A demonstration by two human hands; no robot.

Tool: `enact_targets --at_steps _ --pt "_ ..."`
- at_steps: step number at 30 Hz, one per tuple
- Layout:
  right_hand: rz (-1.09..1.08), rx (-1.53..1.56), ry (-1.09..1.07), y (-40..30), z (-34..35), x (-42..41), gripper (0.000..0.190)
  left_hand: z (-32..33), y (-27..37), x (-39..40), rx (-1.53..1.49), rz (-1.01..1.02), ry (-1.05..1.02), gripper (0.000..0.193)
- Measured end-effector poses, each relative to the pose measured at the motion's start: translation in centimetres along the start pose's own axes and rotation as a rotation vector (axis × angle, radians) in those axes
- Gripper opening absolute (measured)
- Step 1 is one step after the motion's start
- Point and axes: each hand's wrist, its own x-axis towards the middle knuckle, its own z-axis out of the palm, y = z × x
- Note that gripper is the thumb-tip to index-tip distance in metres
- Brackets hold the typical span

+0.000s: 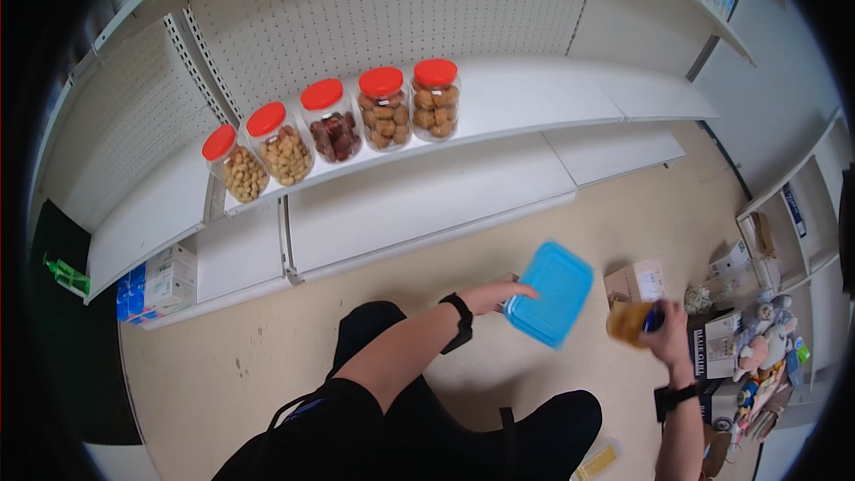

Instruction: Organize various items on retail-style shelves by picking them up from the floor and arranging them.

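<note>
My left hand [493,295] grips one edge of a rectangular box with a light blue plastic lid [558,294], thumb lying on top. It hangs tilted over the floor in front of my bent knees. Off to the right, my right hand [670,335] holds a jar [626,325] by its dark blue lid. The jar's amber-brown contents are blurred. Behind the jar a cardboard box [631,282] with a white label stands on the floor.
Several red-lidded clear jars [383,110] of nuts and dried fruit line the white shelf [521,97]. Plush toys [768,341] and boxes [725,347] crowd the right side. A clear container with yellow contents [596,462] lies near my right knee. Blue-and-white packs [157,284] sit on the lower left shelf.
</note>
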Motion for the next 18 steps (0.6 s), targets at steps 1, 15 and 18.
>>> enact_targets --at_steps 1,15,18 --pt "-0.037 0.024 0.059 -2.2 -2.3 2.3 0.065 -0.9 0.9 -1.0 0.007 0.009 -0.021 0.09" --pt "-0.2 0.306 0.104 -33.9 -7.2 28.8 0.073 -11.1 9.2 -17.1 -0.195 0.112 -0.179 0.086" --pt "-0.221 0.314 0.122 -35.3 -6.0 31.2 0.069 -11.6 8.2 -17.5 -0.176 0.112 -0.142 0.088"
